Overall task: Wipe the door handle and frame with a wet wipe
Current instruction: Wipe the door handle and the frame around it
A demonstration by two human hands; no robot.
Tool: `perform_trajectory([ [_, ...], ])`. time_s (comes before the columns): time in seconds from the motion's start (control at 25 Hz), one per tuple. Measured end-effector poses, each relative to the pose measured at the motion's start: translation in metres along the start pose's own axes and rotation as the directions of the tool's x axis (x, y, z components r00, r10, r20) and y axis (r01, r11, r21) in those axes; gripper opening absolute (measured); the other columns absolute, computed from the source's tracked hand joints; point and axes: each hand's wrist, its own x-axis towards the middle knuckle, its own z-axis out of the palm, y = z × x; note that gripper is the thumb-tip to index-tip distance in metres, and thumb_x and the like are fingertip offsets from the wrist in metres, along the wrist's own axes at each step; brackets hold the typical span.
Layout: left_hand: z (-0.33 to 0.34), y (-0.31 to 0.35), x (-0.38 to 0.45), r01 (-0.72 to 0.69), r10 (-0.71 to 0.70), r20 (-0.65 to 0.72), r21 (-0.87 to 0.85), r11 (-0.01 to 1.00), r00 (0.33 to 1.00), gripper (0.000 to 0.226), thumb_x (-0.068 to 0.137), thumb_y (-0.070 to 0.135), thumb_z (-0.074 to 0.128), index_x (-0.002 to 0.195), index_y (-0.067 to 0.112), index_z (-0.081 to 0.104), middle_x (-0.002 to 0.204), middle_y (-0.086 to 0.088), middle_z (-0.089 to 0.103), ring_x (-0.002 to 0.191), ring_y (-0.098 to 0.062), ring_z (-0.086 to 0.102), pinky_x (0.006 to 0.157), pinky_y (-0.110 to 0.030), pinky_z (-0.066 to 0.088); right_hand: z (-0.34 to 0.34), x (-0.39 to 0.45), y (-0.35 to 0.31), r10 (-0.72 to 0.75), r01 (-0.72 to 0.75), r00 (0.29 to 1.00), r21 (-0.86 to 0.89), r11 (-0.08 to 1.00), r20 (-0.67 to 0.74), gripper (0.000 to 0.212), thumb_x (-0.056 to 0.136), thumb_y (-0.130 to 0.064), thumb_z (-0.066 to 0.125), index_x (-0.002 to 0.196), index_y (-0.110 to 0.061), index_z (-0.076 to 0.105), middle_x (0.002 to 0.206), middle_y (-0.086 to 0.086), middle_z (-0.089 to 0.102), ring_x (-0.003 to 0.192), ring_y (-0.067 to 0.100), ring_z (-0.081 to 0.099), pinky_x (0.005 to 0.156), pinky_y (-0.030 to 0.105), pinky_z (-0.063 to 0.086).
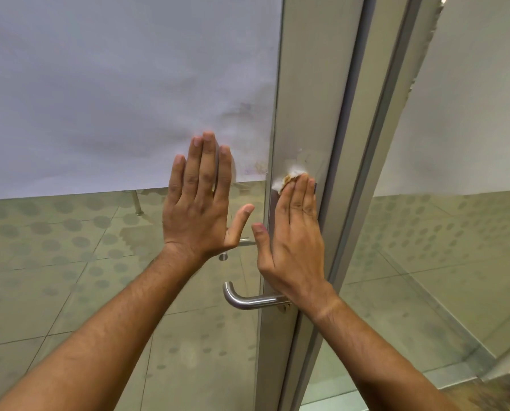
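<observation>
1. Most of the wet wipe [289, 178] is covered by the fingers of the right hand [295, 232].
2. Below that hand, the inner end of the door handle [248, 301] is hidden behind the wrist.
3. The door frame [313, 114] is cut off by the top edge.

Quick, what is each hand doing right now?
Left hand: open, fingers straight, flat against the glass door, holding nothing.
Right hand: open, straight fingers pressing the wet wipe against the door frame.
</observation>
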Motion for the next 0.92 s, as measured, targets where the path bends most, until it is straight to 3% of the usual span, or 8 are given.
perform_trajectory([
  [0.08,0.001,0.0,0.0,-0.001,0.001,-0.001,-0.005,1.0,1.0,0.095,0.096,0.063,0.037,0.158,0.002,-0.002,0.162,-0.023,0.002,0.153,-0.029,-0.015,0.125,-0.045,-0.006,-0.001,0.005,0.002,-0.014,0.014,1.0,-0.01,1.0,-0.027,0.077,0.1,-0.045,0.033,0.152,0.003,0.0,0.16,0.022,-0.007,0.15,0.034,-0.006,0.122,0.046,0.007],
  [0.28,0.0,-0.001,0.0,-0.003,0.003,0.003,-0.014,1.0,1.0,0.096,0.096,0.063,0.038,0.158,0.001,-0.002,0.162,-0.024,0.003,0.153,-0.03,-0.016,0.125,-0.045,-0.006,-0.006,-0.02,0.024,-0.156,0.171,0.98,-0.121,0.978,0.123,0.077,0.098,-0.043,0.04,0.151,0.004,0.01,0.16,0.022,0.002,0.15,0.031,0.0,0.121,0.047,0.014],
  [0.48,-0.002,0.0,0.001,-0.004,0.004,0.012,-0.01,1.0,1.0,0.096,0.096,0.063,0.037,0.157,0.001,-0.004,0.162,-0.025,0.004,0.153,-0.03,-0.015,0.125,-0.045,-0.006,-0.009,0.021,0.006,-0.033,0.031,0.998,-0.048,0.998,-0.046,0.074,0.102,-0.04,0.035,0.151,0.007,0.007,0.161,0.023,-0.001,0.15,0.034,-0.003,0.122,0.047,0.009],
  [0.64,-0.003,0.0,0.0,-0.005,0.006,0.012,-0.013,1.0,1.0,0.095,0.096,0.063,0.037,0.157,0.001,-0.001,0.162,-0.025,0.005,0.153,-0.03,-0.015,0.125,-0.045,-0.006,-0.009,-0.004,0.02,-0.237,0.257,0.963,-0.168,0.952,0.132,0.073,0.1,-0.039,0.04,0.152,0.004,0.01,0.161,0.021,0.001,0.15,0.031,-0.001,0.123,0.042,0.005],
  [0.72,-0.003,-0.001,0.0,-0.007,0.008,0.012,-0.009,1.0,1.0,0.096,0.095,0.063,0.037,0.157,0.001,-0.001,0.163,-0.024,0.005,0.153,-0.03,-0.015,0.125,-0.045,-0.005,-0.011,-0.015,0.029,-0.184,0.207,0.973,-0.179,0.962,0.138,0.073,0.099,-0.036,0.043,0.152,0.003,0.012,0.161,0.02,0.003,0.151,0.03,0.001,0.123,0.042,0.006],
  [0.84,-0.002,-0.001,0.001,-0.009,0.009,0.005,-0.011,1.0,1.0,0.096,0.095,0.062,0.039,0.158,0.001,-0.001,0.163,-0.025,0.005,0.153,-0.031,-0.014,0.125,-0.045,-0.004,-0.007,0.006,0.013,-0.002,0.0,1.0,-0.065,0.998,-0.031,0.072,0.1,-0.036,0.038,0.151,0.006,0.01,0.161,0.022,0.002,0.15,0.031,-0.001,0.123,0.043,0.007],
  [0.92,-0.002,-0.001,0.001,-0.006,0.006,0.009,-0.01,1.0,1.0,0.096,0.095,0.062,0.038,0.157,0.001,-0.002,0.162,-0.025,0.005,0.153,-0.03,-0.014,0.125,-0.045,-0.005,-0.005,0.013,0.004,-0.028,0.026,0.999,-0.04,0.999,-0.046,0.071,0.101,-0.036,0.037,0.151,0.006,0.009,0.161,0.022,-0.001,0.15,0.032,-0.002,0.123,0.044,0.007],
])
